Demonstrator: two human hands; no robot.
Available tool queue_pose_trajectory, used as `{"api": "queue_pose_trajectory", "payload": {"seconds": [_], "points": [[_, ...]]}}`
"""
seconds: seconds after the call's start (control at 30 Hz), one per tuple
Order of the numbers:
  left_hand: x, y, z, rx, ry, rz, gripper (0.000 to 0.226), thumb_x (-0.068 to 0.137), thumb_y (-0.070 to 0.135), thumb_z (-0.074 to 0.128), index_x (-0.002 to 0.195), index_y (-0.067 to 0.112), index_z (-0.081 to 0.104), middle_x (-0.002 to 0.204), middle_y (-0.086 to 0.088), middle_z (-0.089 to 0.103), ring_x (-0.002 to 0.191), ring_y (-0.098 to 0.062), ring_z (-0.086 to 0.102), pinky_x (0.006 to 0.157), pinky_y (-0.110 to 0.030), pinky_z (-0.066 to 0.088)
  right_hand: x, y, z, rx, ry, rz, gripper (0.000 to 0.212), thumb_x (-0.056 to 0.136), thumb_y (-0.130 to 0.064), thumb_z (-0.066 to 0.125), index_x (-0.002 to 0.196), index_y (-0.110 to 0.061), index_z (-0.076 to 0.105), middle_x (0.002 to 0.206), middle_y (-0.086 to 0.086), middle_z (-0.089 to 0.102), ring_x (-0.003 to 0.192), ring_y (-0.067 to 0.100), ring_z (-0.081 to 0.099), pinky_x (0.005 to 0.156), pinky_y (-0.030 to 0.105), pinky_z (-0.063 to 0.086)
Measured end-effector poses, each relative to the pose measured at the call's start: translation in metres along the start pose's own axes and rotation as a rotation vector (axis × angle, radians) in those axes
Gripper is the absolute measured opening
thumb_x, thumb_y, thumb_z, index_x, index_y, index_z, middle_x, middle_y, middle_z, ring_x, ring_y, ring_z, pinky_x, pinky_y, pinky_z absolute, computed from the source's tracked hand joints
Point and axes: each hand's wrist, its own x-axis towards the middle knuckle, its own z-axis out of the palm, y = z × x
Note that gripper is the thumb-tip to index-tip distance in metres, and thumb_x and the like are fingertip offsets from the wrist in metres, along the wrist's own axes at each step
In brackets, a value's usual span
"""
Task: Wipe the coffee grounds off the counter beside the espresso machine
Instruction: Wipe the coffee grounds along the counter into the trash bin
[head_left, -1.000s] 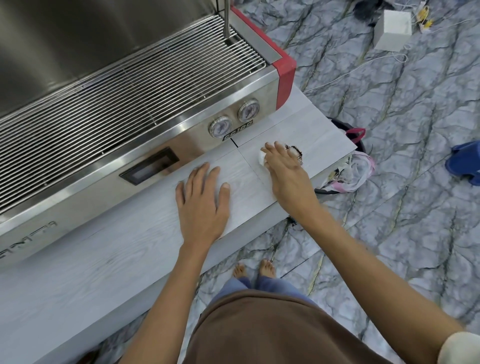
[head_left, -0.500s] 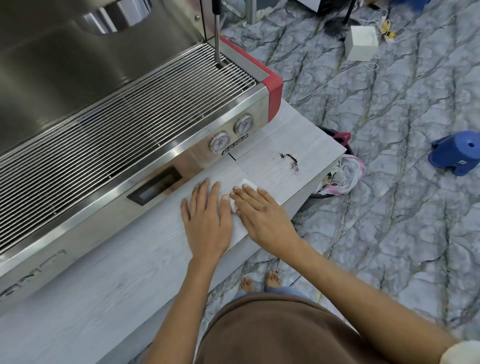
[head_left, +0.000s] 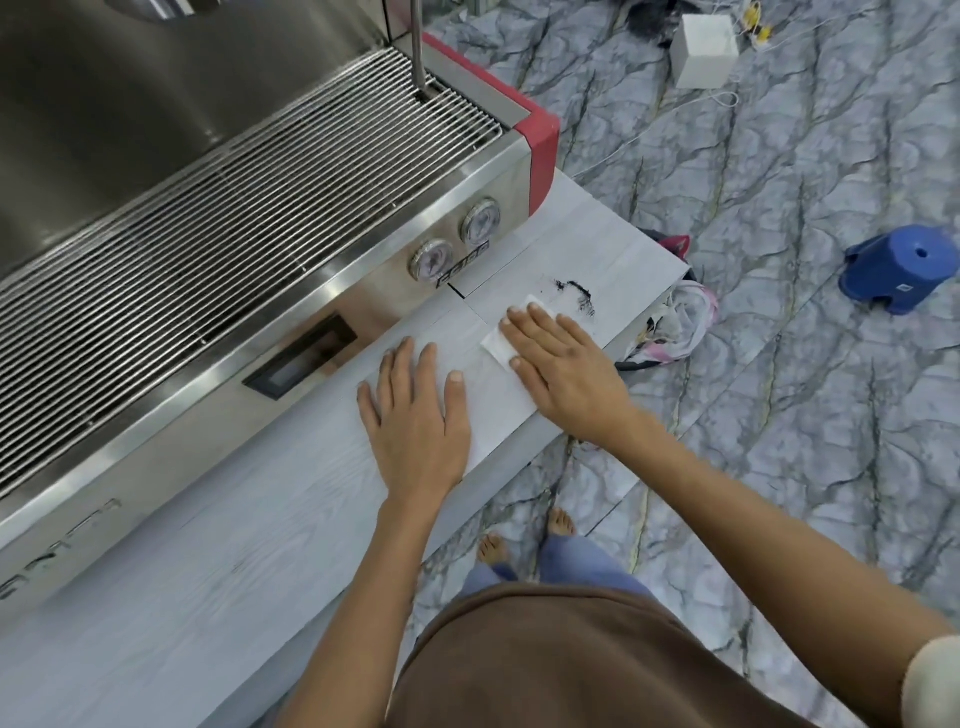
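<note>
- Our right hand (head_left: 561, 374) lies flat with fingers spread, pressing a white folded tissue (head_left: 506, 340) onto the counter (head_left: 234, 545) in front of the espresso machine (head_left: 234, 249), not gripping it
- Our left hand (head_left: 418, 415) rests palm down and open on the counter, nearer the machine's dark display window (head_left: 301, 356)
- Coffee grounds (head_left: 576, 293) form a dark smear just past the tissue, below the machine's two round gauges (head_left: 457, 241), close to our fingertips (head_left: 535, 312) but not covered
</note>
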Motion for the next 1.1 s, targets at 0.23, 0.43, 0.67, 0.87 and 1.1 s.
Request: {"api": "queue_pose_trajectory", "payload": {"seconds": [0.23,0.43,0.67,0.87,1.1], "points": [[0.000,0.004,0.001,0.016,0.017,-0.013,0.059,0.102,0.051,0.017,0.151,0.027,0.039,0.163,0.002,0.030,0.152,-0.017,0.019,0.124,-0.049,0.006,0.005,0.023,-0.008,0.002,-0.011,-0.016,0.048,0.103,-0.033,0.028,0.146,-0.013,0.039,0.152,0.003,0.035,0.144,0.019,0.024,0.117,0.039,0.019],[0.001,0.013,0.006,0.021,0.048,-0.045,0.059,0.103,0.052,0.020,0.149,0.025,0.043,0.162,-0.002,0.032,0.152,-0.022,0.021,0.123,-0.051,0.008,0.010,0.043,-0.015,-0.012,-0.025,-0.013,0.049,0.103,-0.034,0.026,0.145,-0.015,0.040,0.152,0.002,0.036,0.143,0.018,0.025,0.117,0.038,0.017],[0.001,0.014,0.007,0.047,0.057,-0.056,0.058,0.103,0.052,0.018,0.149,0.026,0.042,0.161,0.000,0.032,0.151,-0.020,0.021,0.123,-0.050,0.008,0.015,0.054,-0.022,-0.005,-0.040,-0.007,0.050,0.102,-0.036,0.026,0.144,-0.015,0.041,0.152,0.001,0.036,0.143,0.018,0.027,0.116,0.040,0.019],[0.001,0.013,0.008,0.046,0.056,-0.062,0.058,0.103,0.053,0.017,0.150,0.028,0.042,0.162,0.001,0.031,0.152,-0.019,0.020,0.123,-0.049,0.007,0.023,0.062,-0.023,0.095,-0.030,0.020,0.047,0.101,-0.032,0.030,0.139,-0.012,0.049,0.147,0.005,0.045,0.139,0.023,0.034,0.115,0.044,0.018],[0.002,0.013,0.008,0.041,0.055,-0.067,0.057,0.103,0.053,0.017,0.149,0.029,0.042,0.162,0.002,0.031,0.151,-0.017,0.020,0.123,-0.049,0.007,0.028,0.070,-0.032,0.288,0.109,0.101,0.030,0.101,-0.013,0.046,0.127,-0.006,0.058,0.138,0.010,0.054,0.135,0.024,0.041,0.117,0.047,0.018]]}}
